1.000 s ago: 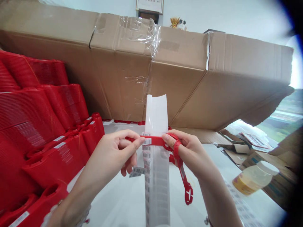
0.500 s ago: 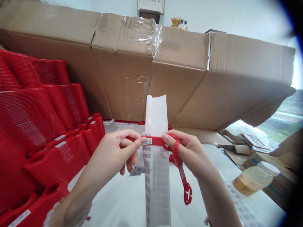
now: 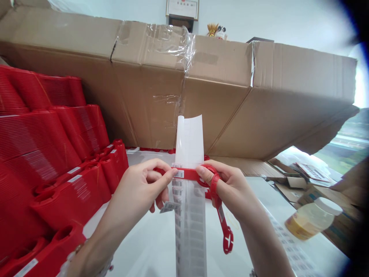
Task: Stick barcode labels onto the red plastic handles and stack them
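My left hand (image 3: 141, 188) pinches a flat red plastic strap (image 3: 187, 174) between thumb and fingers, right beside a barcode label on it. My right hand (image 3: 227, 188) grips the strap's other side, and a red loop sits around one finger. The strap's long end, with a cross-shaped ring tip (image 3: 227, 240), dangles below that hand. A white label backing strip (image 3: 190, 231) with rows of barcode stickers runs upright behind the strap. A loose barcode sticker (image 3: 169, 207) hangs just under my left hand.
Stacks of red plastic pieces (image 3: 34, 154) rise along the left. A long cardboard box (image 3: 184, 96) stands behind the white table (image 3: 138, 246). To the right lie a jar with a white lid (image 3: 311, 219), cardboard scraps (image 3: 288, 182) and a barcode sheet (image 3: 288, 242).
The view has shifted slightly. Both hands keep their hold on the strap, and its dangling end hangs a little lower and further left.
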A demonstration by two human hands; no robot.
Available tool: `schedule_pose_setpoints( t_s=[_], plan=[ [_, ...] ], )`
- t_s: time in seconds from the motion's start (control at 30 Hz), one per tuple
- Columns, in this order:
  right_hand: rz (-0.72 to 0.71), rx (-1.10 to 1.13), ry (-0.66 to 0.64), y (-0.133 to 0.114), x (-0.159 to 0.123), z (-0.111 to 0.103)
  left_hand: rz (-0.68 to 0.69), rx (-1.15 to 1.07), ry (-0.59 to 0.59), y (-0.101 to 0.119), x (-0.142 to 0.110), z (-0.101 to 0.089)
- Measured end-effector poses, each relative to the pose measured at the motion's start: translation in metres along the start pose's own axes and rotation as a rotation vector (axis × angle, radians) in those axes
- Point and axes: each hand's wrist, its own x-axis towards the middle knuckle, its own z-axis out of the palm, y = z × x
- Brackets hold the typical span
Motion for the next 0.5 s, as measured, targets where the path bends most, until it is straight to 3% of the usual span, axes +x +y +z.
schedule_pose_setpoints(
  t_s=[0.1,0.23,0.37,0.4,0.5],
  plan=[
    [-0.014,0.022,0.03,-0.001,-0.003,0.004,0.037,0.056,0.065,-0.007,0.002,0.003],
    [-0.015,0.041,0.06,-0.002,-0.002,0.003,0.106,0.168,0.248,-0.012,0.007,0.003],
    [-0.021,0.074,0.083,-0.001,0.003,-0.004,0.213,-0.022,0.278,-0.002,-0.003,-0.004],
    [-0.028,0.083,0.094,0.0,0.004,-0.005,0.281,-0.093,0.341,0.0,-0.007,-0.005],
    [-0.03,0.106,0.116,0.0,0.006,-0.005,0.541,-0.164,0.715,-0.001,-0.019,-0.005]
  ],
)
